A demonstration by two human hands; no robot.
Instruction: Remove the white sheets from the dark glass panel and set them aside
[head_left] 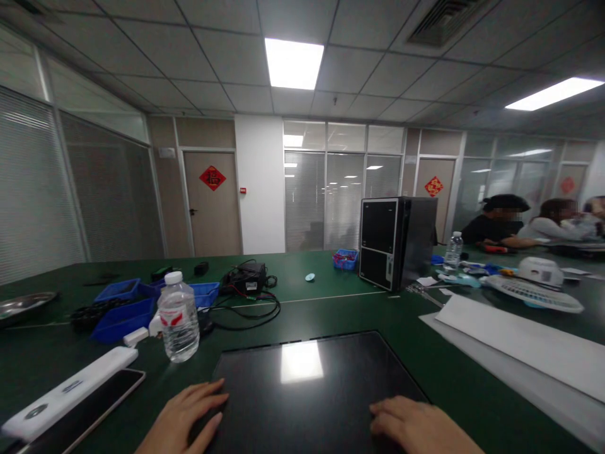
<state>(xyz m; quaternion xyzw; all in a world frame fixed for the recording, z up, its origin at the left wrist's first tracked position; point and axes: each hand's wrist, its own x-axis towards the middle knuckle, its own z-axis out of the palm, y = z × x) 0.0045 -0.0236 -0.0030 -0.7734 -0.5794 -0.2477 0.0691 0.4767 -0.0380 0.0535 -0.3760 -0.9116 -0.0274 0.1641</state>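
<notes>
presently both hands lie flat and unclenched, gripping nothing: left hand (182, 416) on the near left corner of the dark glossy panel (307, 384), right hand (416, 425) on its near right edge. panel lies flat on the green table (331, 302), long axis left to right. water bottle (178, 317) stands just beyond the left corner; cables (250, 309) farther back.
</notes>
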